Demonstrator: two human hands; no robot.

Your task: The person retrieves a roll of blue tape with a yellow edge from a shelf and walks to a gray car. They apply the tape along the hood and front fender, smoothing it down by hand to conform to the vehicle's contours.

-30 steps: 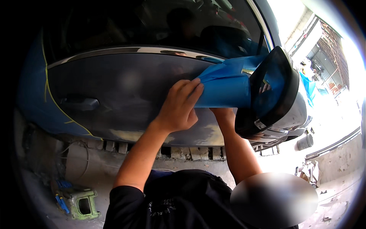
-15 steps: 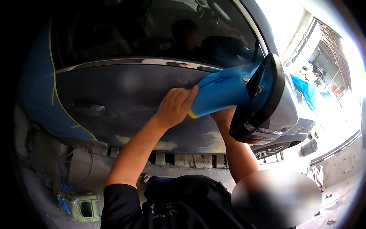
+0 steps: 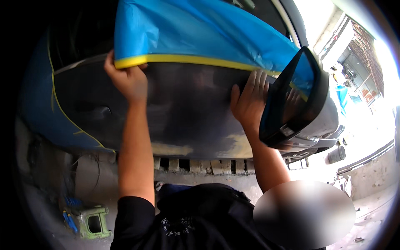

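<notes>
A sheet of blue masking film (image 3: pixel 187 31) with a yellow tape edge (image 3: pixel 200 61) stretches across the window of a dark grey car door (image 3: pixel 187 104). My left hand (image 3: pixel 132 83) is closed on the film's left end, at the lower corner, with the thumb and some fingertips partly behind it. At the other end, beside the black side mirror (image 3: pixel 321 96), my right hand (image 3: pixel 249 102) lies with fingers extended and tips on the tape. It grips nothing. The film's far right part disappears behind the mirror.
Blue covering (image 3: pixel 31 108) edged with yellow tape lies over the car's left part. On the floor at lower left stand a green stool (image 3: pixel 89 221) and a blue-handled tool (image 3: pixel 69 221). A grey bucket (image 3: pixel 336 154) is at the right, past the mirror.
My left hand has moved left and up, drawing the film out from beside the mirror across the window. My right hand has come up from under the film onto the tape edge.
</notes>
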